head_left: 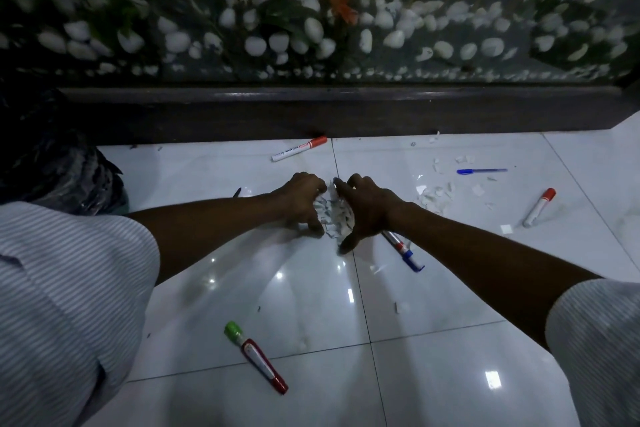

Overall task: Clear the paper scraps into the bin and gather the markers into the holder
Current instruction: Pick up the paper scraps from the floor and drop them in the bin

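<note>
left hand point(300, 199): palm down, fingers curled inward | right hand point(363, 210): same, facing it | arms outstretched

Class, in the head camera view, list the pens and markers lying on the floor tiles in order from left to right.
Green-capped marker → orange-capped white marker → blue-capped marker, partly under the right hand → blue pen → red-capped marker.

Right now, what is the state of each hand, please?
Left hand: curled around the scrap pile, not closed on it.
Right hand: cupped against the same pile; whether it grips any scraps cannot be told.
</note>
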Motion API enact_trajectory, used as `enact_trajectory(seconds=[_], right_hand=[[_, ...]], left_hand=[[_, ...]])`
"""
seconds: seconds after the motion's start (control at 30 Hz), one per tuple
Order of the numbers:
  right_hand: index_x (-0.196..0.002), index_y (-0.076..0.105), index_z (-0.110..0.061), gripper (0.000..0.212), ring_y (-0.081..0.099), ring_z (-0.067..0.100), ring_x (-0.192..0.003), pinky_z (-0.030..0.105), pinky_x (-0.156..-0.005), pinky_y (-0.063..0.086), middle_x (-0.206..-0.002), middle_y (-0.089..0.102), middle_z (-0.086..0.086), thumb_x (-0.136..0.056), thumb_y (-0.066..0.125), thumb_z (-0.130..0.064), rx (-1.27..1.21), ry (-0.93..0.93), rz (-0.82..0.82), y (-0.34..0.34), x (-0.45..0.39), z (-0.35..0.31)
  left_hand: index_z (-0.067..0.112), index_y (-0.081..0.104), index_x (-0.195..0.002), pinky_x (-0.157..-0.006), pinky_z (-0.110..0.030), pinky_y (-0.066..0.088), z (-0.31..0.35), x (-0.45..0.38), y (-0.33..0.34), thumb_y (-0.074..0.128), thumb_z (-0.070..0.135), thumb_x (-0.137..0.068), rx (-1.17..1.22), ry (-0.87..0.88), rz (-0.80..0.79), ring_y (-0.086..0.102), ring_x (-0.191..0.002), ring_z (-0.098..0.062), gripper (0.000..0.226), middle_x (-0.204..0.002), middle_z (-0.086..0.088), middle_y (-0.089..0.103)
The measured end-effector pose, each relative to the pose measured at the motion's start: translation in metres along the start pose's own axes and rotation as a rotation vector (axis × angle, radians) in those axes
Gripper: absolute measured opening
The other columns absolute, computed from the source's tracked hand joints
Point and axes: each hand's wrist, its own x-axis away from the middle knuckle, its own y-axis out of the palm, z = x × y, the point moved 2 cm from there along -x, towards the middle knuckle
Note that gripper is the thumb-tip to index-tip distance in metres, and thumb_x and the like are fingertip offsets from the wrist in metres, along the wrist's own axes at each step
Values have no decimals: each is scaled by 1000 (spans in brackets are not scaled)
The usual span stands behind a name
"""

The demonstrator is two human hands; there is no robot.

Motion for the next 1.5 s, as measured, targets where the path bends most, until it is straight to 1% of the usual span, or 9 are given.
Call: enact_trajectory(seconds=[0.1,0.33,0.5,0.77,1.0,1.1,1.23,1.37,1.5], right_hand=[[-160,19,-25,135,35,27,-131,49,-101,49,-143,35,7,-53,89,-68,15,-60,73,7,-3,-3],[-137,59,-27,85,51,25,-113,47,-90,54,-123,54,4,-62,93,-47,-237,-41,259,12,-6,1],[-127,69,-21,60,60,26,-104,41,-88,55,-115,63,6,-73,89,-35,-319,-21,353,16,-7,-2],[-110,79,-18,30,66,25,-94,34,-78,54,-105,71,6,-82,83,-25,-387,11,452,19,-8,-2],[-105,81,-13,18,70,23,-90,33,-80,56,-102,76,7,-88,76,-19,-433,11,513,15,-5,-2],[-104,81,-10,19,69,22,-88,37,-84,58,-102,77,9,-88,77,-19,-457,-9,532,6,-4,-5],[-103,81,-7,23,69,20,-77,39,-81,61,-99,78,9,-85,81,-22,-544,24,571,-9,-3,-12],[-112,78,-4,30,73,17,-70,30,-71,65,-104,77,9,-85,81,-18,-670,40,598,-30,-4,-25],[-105,80,-6,27,74,16,-65,37,-65,65,-93,78,11,-82,85,-18,-747,-21,637,-60,-8,-50]], left_hand=[[4,75,-102,-71,-32,54,-1,5,4,98,30,-59,41,13,83,68,-90,-23,55,-97,-9,74],[5,78,-106,-77,-37,59,-8,9,16,91,25,-72,87,-43,279,70,-93,-27,42,-103,-11,74],[5,80,-97,-76,-43,61,-7,8,20,87,27,-78,115,-75,337,71,-88,-28,30,-95,-13,75],[6,82,-91,-71,-38,58,-12,6,23,81,23,-82,138,-51,333,70,-85,-29,19,-89,-10,76],[5,83,-90,-64,-27,46,-12,11,11,81,17,-82,149,-80,307,71,-79,-24,16,-80,-11,76],[5,82,-89,-65,-29,50,-13,15,-2,82,17,-81,157,-121,320,71,-81,-24,14,-80,-9,74],[4,83,-94,-78,-33,58,-13,22,-22,84,17,-80,159,-125,387,71,-88,-24,19,-92,-10,78],[7,82,-95,-75,-32,57,-14,38,-51,85,19,-77,136,-160,463,70,-89,-25,22,-94,-11,76],[6,82,-91,-74,-36,62,-23,66,-92,86,19,-77,147,-203,565,71,-82,-24,19,-89,-9,75]])
